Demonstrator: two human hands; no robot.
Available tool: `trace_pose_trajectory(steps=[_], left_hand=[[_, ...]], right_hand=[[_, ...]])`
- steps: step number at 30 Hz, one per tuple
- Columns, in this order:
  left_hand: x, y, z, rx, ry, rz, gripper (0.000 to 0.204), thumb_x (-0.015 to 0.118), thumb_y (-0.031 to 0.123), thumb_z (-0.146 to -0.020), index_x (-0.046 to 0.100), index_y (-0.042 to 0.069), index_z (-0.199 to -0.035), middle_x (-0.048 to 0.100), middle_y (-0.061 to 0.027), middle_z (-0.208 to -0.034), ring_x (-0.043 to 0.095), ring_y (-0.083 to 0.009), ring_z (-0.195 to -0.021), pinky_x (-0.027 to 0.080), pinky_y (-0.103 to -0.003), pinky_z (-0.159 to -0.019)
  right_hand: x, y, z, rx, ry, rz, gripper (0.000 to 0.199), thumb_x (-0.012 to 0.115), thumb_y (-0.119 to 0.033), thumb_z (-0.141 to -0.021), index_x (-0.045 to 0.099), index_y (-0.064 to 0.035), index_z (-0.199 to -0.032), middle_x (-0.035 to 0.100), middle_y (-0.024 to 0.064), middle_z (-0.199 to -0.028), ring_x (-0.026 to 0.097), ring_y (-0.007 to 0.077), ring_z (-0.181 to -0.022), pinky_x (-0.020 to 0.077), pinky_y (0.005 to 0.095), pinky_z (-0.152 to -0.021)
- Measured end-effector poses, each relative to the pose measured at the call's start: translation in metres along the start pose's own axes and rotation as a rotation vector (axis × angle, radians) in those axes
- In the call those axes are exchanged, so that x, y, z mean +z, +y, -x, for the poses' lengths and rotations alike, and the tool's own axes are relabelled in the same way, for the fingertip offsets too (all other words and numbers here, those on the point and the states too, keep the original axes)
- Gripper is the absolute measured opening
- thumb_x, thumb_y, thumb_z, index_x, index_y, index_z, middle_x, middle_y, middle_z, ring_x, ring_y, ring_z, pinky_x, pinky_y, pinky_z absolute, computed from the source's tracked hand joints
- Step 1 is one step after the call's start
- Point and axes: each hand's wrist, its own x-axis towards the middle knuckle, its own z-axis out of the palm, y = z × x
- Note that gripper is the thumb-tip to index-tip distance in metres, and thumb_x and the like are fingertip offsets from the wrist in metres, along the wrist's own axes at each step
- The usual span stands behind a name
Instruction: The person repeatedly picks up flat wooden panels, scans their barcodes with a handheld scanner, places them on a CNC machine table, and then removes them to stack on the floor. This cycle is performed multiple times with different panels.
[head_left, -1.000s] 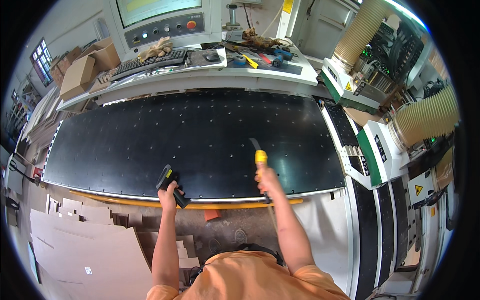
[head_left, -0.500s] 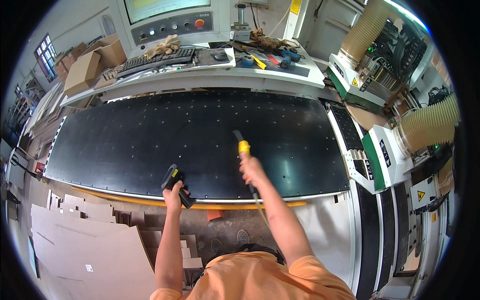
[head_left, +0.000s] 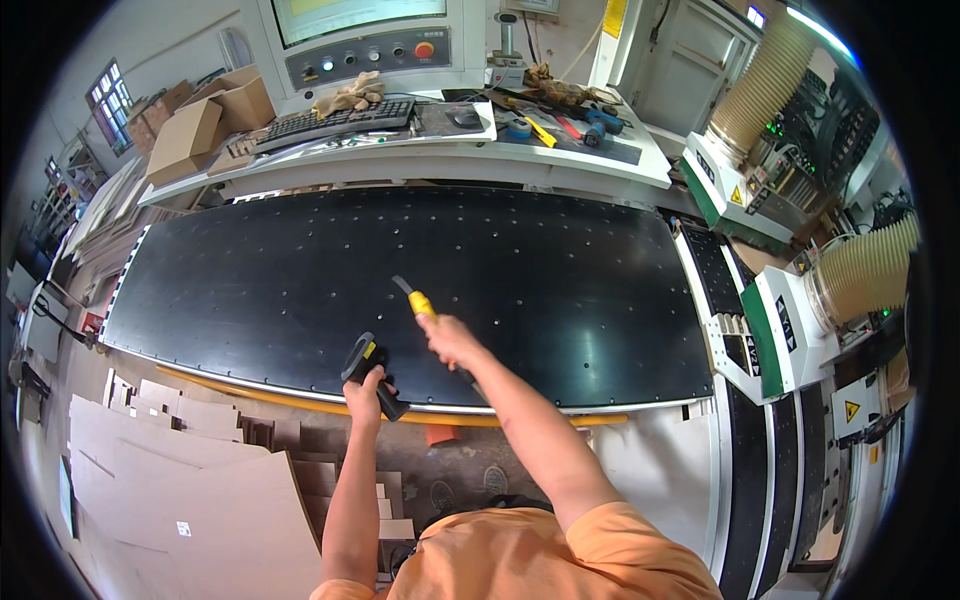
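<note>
Hands of one person reach from the lower edge of the view over a long black machine bed, seen from above through a wide, curved lens. The left hand is closed around the grip of a black handheld scanner with a small yellow mark, held at the near edge of the bed. The right hand is stretched further forward, fingers wrapped tight around a hose-fed air blow gun with a yellow body; its short nozzle points up and to the left, just above the black surface.

The bed is dotted with rows of small holes and looks bare: no board or sheet lies on it, and no obvious dust or offcuts show where the nozzle is aimed, though fine dust would be too small to see. Judging from this, the surface is mostly clean already, and the sweep appears to be near the middle of the bed, with the right half not yet reached by the gun.

Pale cut boards are stacked on the floor at lower left. Behind the bed stands a bench with a keyboard, scattered hand tools and a control panel with a red button. Cardboard boxes sit at upper left. Ribbed tan dust hoses rise at right.
</note>
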Motion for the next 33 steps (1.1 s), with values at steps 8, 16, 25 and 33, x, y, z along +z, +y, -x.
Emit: trace_pose_trajectory(steps=[8, 16, 25, 33], left_hand=[[-0.001, 0.0, 0.001, -0.008, 0.0, 0.012, 0.023, 0.068, 0.015, -0.087, 0.064, -0.006, -0.094, 0.062, -0.0092, -0.076, 0.063, -0.0188, -0.054, 0.05, -0.031, -0.053], [0.0, 0.0, 0.004, 0.007, 0.006, 0.035, 0.024, 0.068, 0.016, -0.087, 0.064, -0.006, -0.094, 0.063, -0.009, -0.076, 0.063, -0.0187, -0.055, 0.05, -0.031, -0.052], [-0.005, -0.007, 0.0, 0.019, -0.037, -0.003, 0.029, 0.069, 0.02, -0.087, 0.064, -0.005, -0.098, 0.062, -0.009, -0.078, 0.064, -0.0188, -0.057, 0.051, -0.032, -0.055], [-0.003, -0.006, 0.001, 0.006, -0.032, -0.012, 0.026, 0.069, 0.022, -0.088, 0.063, -0.003, -0.091, 0.063, -0.009, -0.078, 0.064, -0.0187, -0.057, 0.051, -0.031, -0.054]], right_hand=[[-0.004, 0.017, 0.009, -0.002, -0.264, -0.287, 0.054, 0.044, -0.058, -0.103, 0.056, -0.005, -0.099, 0.057, 0.0025, -0.07, 0.042, 0.0078, -0.04, 0.0383, 0.0262, -0.035], [-0.097, 0.079, 0.07, 0.117, 0.418, -0.342, 0.052, 0.048, -0.057, -0.101, 0.055, -0.0057, -0.094, 0.056, 0.0029, -0.067, 0.049, 0.012, -0.042, 0.0392, 0.0282, -0.034], [-0.025, 0.111, 0.179, 0.045, -0.329, -0.172, 0.052, 0.042, -0.053, -0.105, 0.056, -0.003, -0.107, 0.062, 0.0058, -0.081, 0.044, 0.0083, -0.041, 0.0367, 0.0264, -0.035], [-0.048, 0.099, 0.184, -0.036, 0.114, -0.302, 0.046, 0.039, -0.049, -0.107, 0.054, -0.0054, -0.103, 0.056, 0.0018, -0.079, 0.044, 0.0065, -0.042, 0.0374, 0.0246, -0.035]])
